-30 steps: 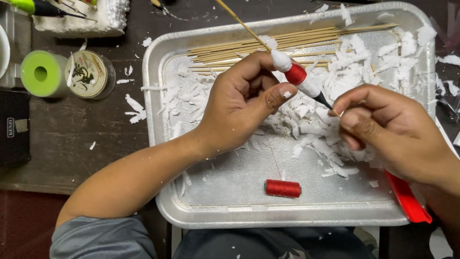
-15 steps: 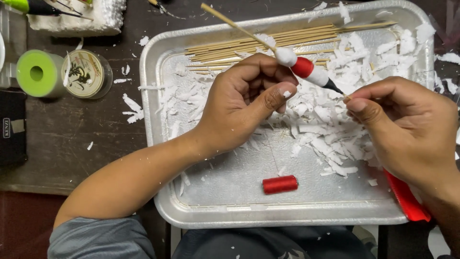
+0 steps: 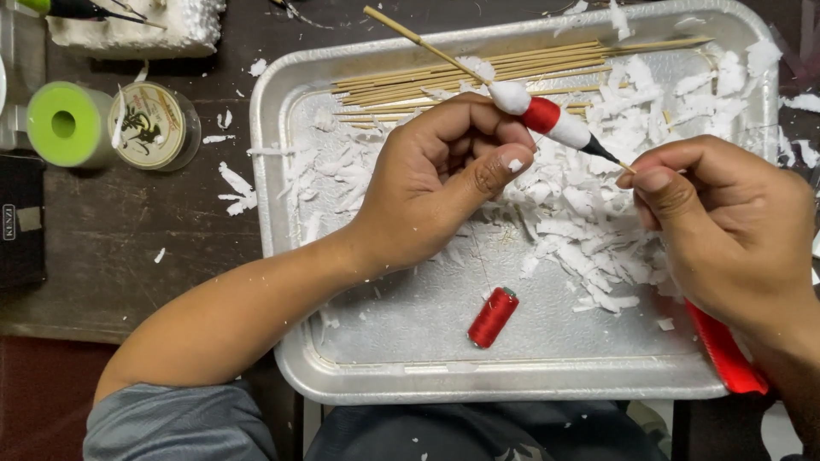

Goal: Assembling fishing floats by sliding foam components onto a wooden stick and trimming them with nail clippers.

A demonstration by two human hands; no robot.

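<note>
- From the head view I see my left hand (image 3: 444,183) over the middle of the metal tray (image 3: 282,358), its fingers closed around a thin wooden stick (image 3: 418,38) that carries a small float (image 3: 547,118).
- The float has a white foam tip, a red band, another white band and a black pointed end; it sits on the stick just above my left thumb and index finger, tilted down toward the right.
- My right hand (image 3: 726,230) is over the right side of the tray; its thumb and index finger are pinched shut on the thin end of the stick that pokes out past the black tip.
- The stick's bare upper end reaches up and left, over the tray's far rim.
- A bundle of plain sticks (image 3: 478,77) lies along the far edge inside the tray, partly under my left hand.
- White foam shavings (image 3: 589,213) are heaped across the middle and right of the tray, with a few scattered on the dark counter (image 3: 154,248) to the left.
- A red thread spool (image 3: 493,317) lies on its side on bare metal near the tray's near edge, apart from both hands.
- On the counter left of the tray stand a green spool (image 3: 64,124) and, touching it, a round clear spool of line (image 3: 154,126).
- A white foam block (image 3: 137,26) sits at the far left corner of the counter.
- A red flat object (image 3: 726,354) shows below my right wrist at the tray's near right corner; I cannot tell what it is.
</note>
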